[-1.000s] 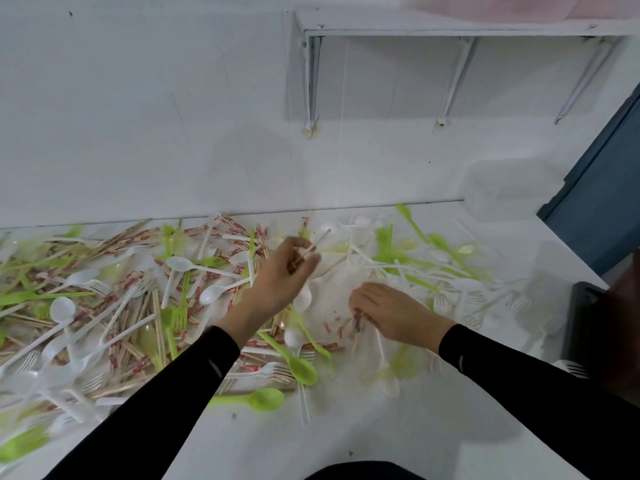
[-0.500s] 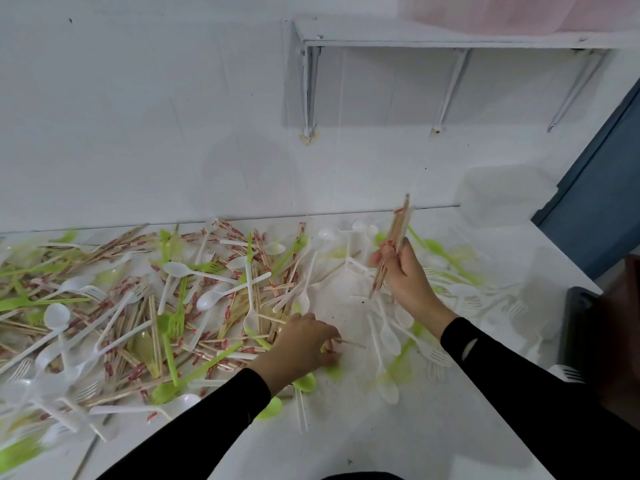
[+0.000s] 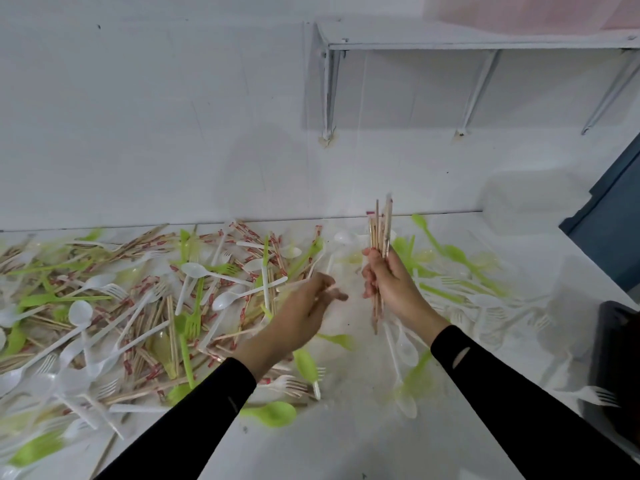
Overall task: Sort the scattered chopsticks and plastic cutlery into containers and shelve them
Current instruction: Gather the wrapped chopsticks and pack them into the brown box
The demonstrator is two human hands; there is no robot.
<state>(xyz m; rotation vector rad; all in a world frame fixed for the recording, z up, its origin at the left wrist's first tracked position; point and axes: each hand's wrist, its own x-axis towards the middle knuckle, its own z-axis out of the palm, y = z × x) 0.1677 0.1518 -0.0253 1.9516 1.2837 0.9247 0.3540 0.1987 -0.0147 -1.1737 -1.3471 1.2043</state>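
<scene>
My right hand point(image 3: 391, 285) grips a bundle of wooden chopsticks point(image 3: 381, 230), held upright above the white table point(image 3: 363, 441). Just left of it, my left hand point(image 3: 304, 306) is raised and motion-blurred; it seems to pinch a single thin chopstick, its fingertips a short gap from the bundle. A scattered pile point(image 3: 145, 306) of wooden chopsticks, red-printed wrapped chopsticks, and white and green plastic spoons and forks covers the left and middle of the table. More green and white cutlery point(image 3: 460, 271) lies to the right of my hands.
A white wall shelf point(image 3: 467, 39) on brackets hangs above the table's far right. A dark container point(image 3: 620, 344) sits at the right edge, with a blue panel point(image 3: 609, 220) behind it. A green spoon point(image 3: 273, 412) lies near the front.
My right hand lifted the chopstick bundle off the table and holds it upright. My left hand dropped to the table near the front, then rose toward the bundle.
</scene>
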